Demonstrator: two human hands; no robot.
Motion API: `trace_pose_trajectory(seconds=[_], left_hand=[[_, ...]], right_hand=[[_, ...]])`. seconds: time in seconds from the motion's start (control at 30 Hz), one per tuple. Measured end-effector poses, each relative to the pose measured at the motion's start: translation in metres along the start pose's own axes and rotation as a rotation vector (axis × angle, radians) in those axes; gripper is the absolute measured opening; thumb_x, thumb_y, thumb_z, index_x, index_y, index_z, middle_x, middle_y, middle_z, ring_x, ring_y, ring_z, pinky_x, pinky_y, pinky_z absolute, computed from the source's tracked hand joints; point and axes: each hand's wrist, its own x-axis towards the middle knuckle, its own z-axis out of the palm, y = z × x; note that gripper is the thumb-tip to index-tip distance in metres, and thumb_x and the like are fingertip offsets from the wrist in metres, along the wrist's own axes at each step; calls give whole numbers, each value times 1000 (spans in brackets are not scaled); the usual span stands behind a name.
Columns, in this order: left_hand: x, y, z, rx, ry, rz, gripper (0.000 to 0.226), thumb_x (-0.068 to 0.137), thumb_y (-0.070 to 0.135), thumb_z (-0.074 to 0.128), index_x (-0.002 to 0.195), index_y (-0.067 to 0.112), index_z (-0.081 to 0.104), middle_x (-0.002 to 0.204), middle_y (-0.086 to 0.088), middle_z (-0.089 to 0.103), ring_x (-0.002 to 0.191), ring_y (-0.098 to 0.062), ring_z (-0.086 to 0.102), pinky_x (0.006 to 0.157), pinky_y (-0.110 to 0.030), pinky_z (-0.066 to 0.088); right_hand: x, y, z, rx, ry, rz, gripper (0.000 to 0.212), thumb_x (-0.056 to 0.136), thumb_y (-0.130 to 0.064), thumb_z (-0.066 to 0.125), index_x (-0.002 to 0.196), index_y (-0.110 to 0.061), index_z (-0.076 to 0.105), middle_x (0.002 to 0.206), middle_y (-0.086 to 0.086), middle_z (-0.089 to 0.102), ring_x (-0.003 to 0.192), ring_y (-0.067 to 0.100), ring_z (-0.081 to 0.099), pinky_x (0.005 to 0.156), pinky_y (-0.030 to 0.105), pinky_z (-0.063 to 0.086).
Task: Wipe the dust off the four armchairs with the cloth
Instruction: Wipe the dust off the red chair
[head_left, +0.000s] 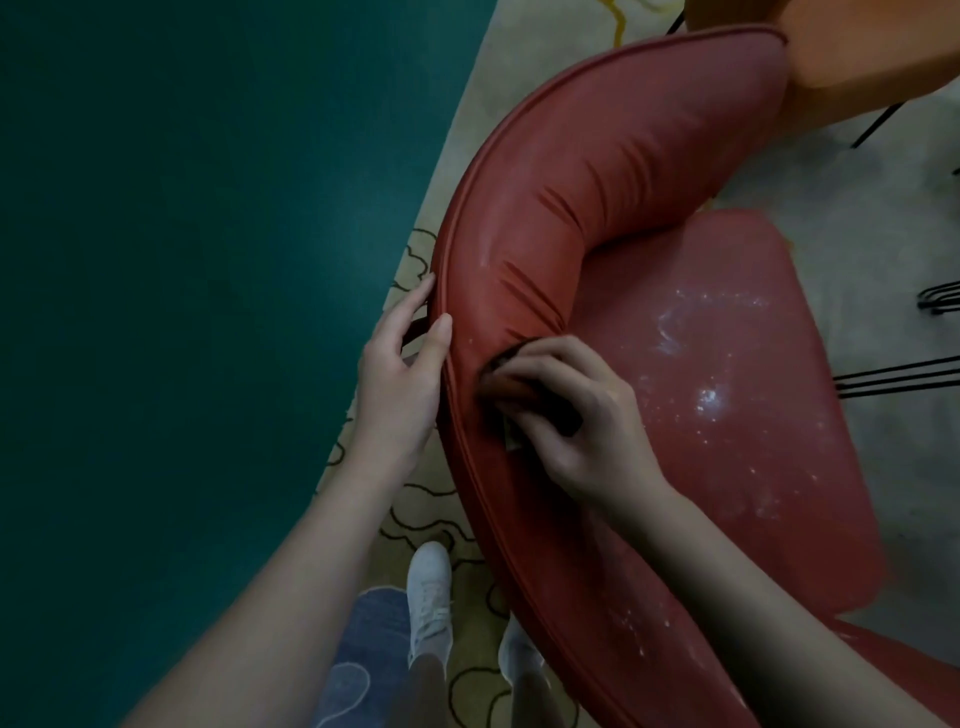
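A pale carpet (431, 525) with looping dark lines lies under me, and on my left it meets a wide teal floor (182, 260); I stand on the carpet in white shoes (428, 587), just behind the curved back of a red armchair (623, 171); the padded back sweeps in an arc from the upper right down towards me, with piping along its outer rim and creases in the padding where it bends; my left hand (400, 384) rests against that outer rim, fingers nearly straight and reaching down the outside of the back, thumb laid along the piping, relaxed rather than clenched; my right hand (576, 415) is on the inner side of the back, close to where the padding meets the seat (727, 389); its fingers and thumb are curled round a dark cloth (566, 421) and press it onto the red covering, so that only small parts of the cloth show between the fingers and under the palm; the two hands are near each other with the rim between them; white dust (709, 397) speckles and smears the seat, thickest near its middle, and a few flecks lie on the back near my right forearm; beyond the far end of the back stands an orange chair (857, 47), partly cut off by the frame; thin black metal legs (893, 376) show on the carpet at the right edge
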Motion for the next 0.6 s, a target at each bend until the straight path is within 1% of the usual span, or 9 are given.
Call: trace_pose_trajectory(seconds=[0.07, 0.13, 0.2, 0.3, 0.4, 0.47, 0.53, 0.6], left_hand=[[-1, -1, 0, -6, -2, -17, 50, 91, 32, 56, 139, 19, 55, 141, 2, 55, 132, -9, 50, 114, -36, 38], [-2, -1, 2, -18, 3, -24, 49, 91, 32, 57, 139, 21, 54, 141, 2, 55, 132, -11, 50, 114, -38, 39], [-2, -1, 2, -39, 8, -29, 44, 95, 26, 59, 138, 19, 54, 139, 0, 57, 131, -12, 51, 112, -35, 41], [0, -1, 0, -75, 4, -47, 39, 98, 12, 59, 136, 15, 56, 136, -1, 59, 129, -13, 53, 109, -28, 42], [1, -1, -4, -133, -6, -74, 39, 97, 9, 59, 135, 17, 57, 137, -2, 59, 129, -14, 53, 109, -27, 43], [1, -2, -4, -151, -13, -90, 39, 96, 10, 60, 134, 19, 57, 138, -3, 59, 130, -14, 53, 110, -28, 42], [0, -2, -4, -157, -14, -89, 38, 96, 13, 61, 133, 22, 58, 138, -2, 59, 130, -15, 52, 112, -34, 41], [0, -1, -3, -153, -8, -80, 38, 96, 13, 61, 133, 22, 58, 137, -2, 59, 130, -14, 52, 113, -37, 39]], right_hand=[[-1, -1, -7, 22, -12, -12, 18, 87, -15, 68, 103, -8, 73, 104, 1, 64, 100, 16, 62, 87, 35, 51], [19, -2, -8, 39, 43, -15, 18, 86, -11, 69, 103, -6, 72, 104, 4, 64, 99, 16, 62, 87, 34, 50], [43, -4, -1, -2, 68, -28, 19, 88, -14, 68, 105, -7, 72, 105, 5, 64, 100, 18, 61, 88, 36, 50], [53, -3, 7, -86, -15, -68, 19, 89, -17, 66, 106, -11, 71, 107, 3, 64, 100, 22, 60, 87, 41, 48], [32, -4, -2, -99, -150, -178, 22, 86, -14, 62, 106, -12, 72, 109, 2, 65, 100, 20, 59, 87, 38, 46], [14, -4, -10, -79, -232, -212, 20, 88, -13, 62, 106, -13, 72, 109, 0, 65, 99, 21, 60, 85, 38, 46], [1, -4, -16, -36, -261, -197, 17, 89, -12, 66, 105, -12, 73, 108, -2, 65, 99, 21, 61, 84, 40, 48], [3, -4, -18, 23, -208, -150, 17, 87, -10, 68, 104, -10, 73, 107, -1, 66, 102, 19, 62, 86, 42, 50]])
